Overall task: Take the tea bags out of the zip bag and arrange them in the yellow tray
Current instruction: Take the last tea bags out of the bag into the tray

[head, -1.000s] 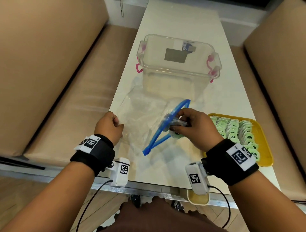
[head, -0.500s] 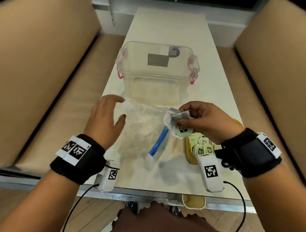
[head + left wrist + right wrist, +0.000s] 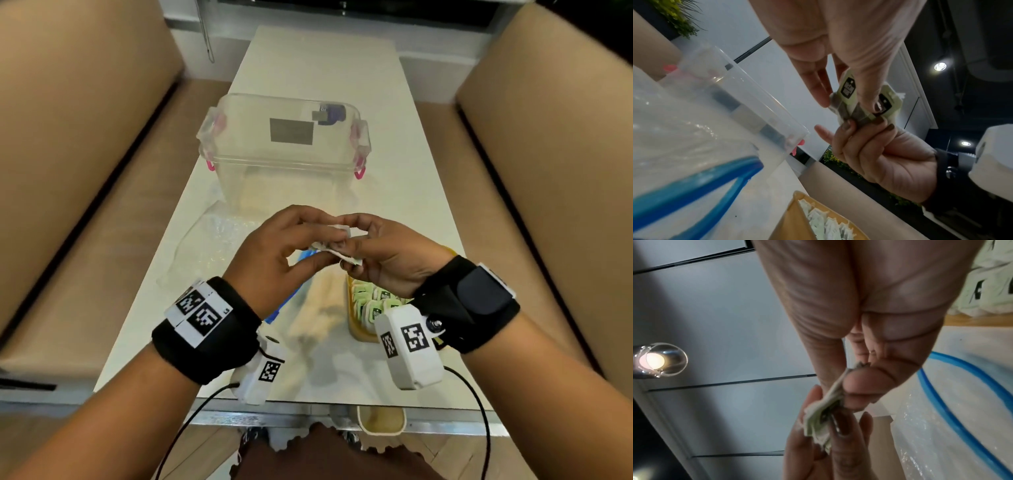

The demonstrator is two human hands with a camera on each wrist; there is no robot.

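Both hands have come together above the table (image 3: 394,192). A second ago the right hand (image 3: 387,260) was pulling tea bags (image 3: 865,99) out of the bag (image 3: 219,240) while the left hand (image 3: 274,260) held the plastic down. Now the left hand has let go of the bag and moved over to help. The bag lies flat on the table to the left, with its blue zip open.

Each hand pinches the little bunch of tea bags. The left one uses its thumb and fingertips, with the other fingers loose. The right one has its fingers curled round the bunch from below. The bunch is up in the air, just above the near end of the tray (image 3: 356,329).

I think the person is pulling the tea bags apart so they can go in one at a time. So these ones are out of the bag but not in the tray yet. The tray already has rows of tea bags in it.

Some things are hard to see. I cannot count how many tea bags are in the bunch, since fingers cover them; two labels show from the left wrist. The right arm hides most of the tray, so I cannot tell how full it is. I also cannot tell if any tea bags are left in the bag. A clear box (image 3: 284,137) stands farther back on the table.
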